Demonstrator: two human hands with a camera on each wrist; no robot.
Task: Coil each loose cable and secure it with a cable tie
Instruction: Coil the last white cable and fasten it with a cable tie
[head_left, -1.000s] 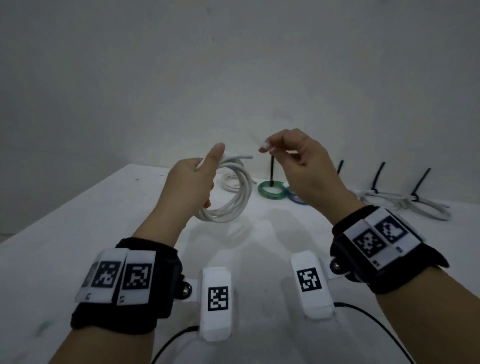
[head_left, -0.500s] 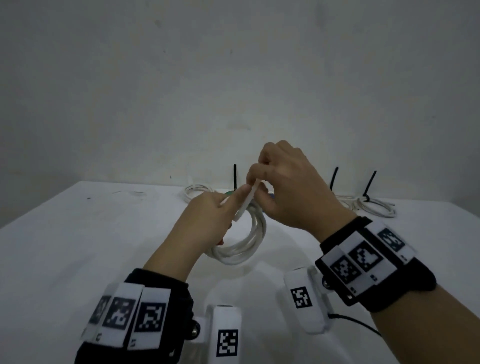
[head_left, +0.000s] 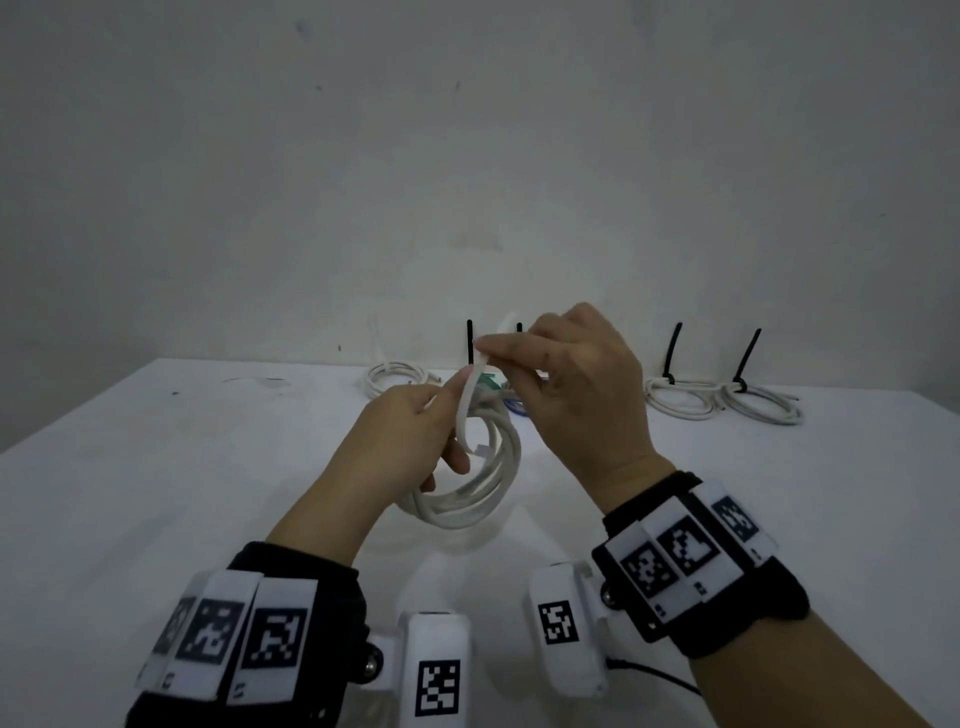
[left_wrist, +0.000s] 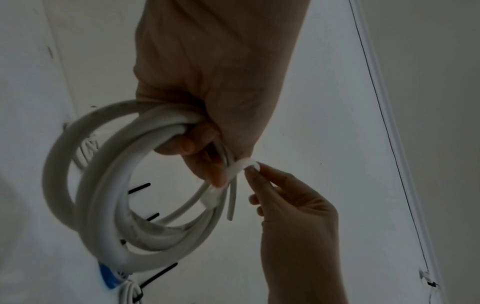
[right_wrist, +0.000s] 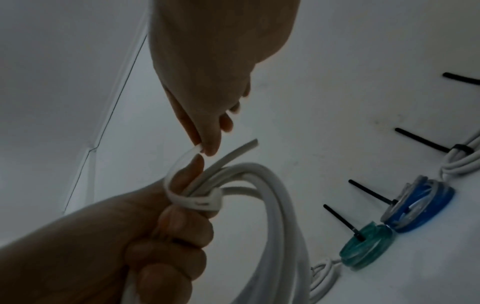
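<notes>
The left hand (head_left: 415, 431) has its fingers curled round one side of the coiled white round cable (head_left: 467, 499), holding the coil upright above the white tabletop (head_left: 156, 467). A white flat plastic cable tie (right_wrist: 193, 202) is looped round the gathered strands just beside the left fingers (right_wrist: 182, 224). The right hand (head_left: 576, 395) pinches the free tail of that tie between thumb and forefinger, above the coil; its other fingers are loosely curled.

Assessment: the coiling of this cable appears complete and the securing step is in hand. Whether the tail has already passed through the tie's head cannot be told from these views. The next move likely calls for drawing the tail taut while the left hand keeps the strands bunched, so that no loop slips out of the band. One cut cable end (right_wrist: 249, 145) projects from the bundle near the tie and could work free if the band sits loose.

At the far edge of the tabletop lie bundles already bound with black ties: white cable coils (head_left: 680, 402), a green translucent ring-shaped coil (right_wrist: 366, 248) and a blue translucent coil (right_wrist: 423, 207).

Markings: the wrist bands carry black-and-white square coded tags (head_left: 275, 639); no brand name or legible writing is visible on any item.
</notes>
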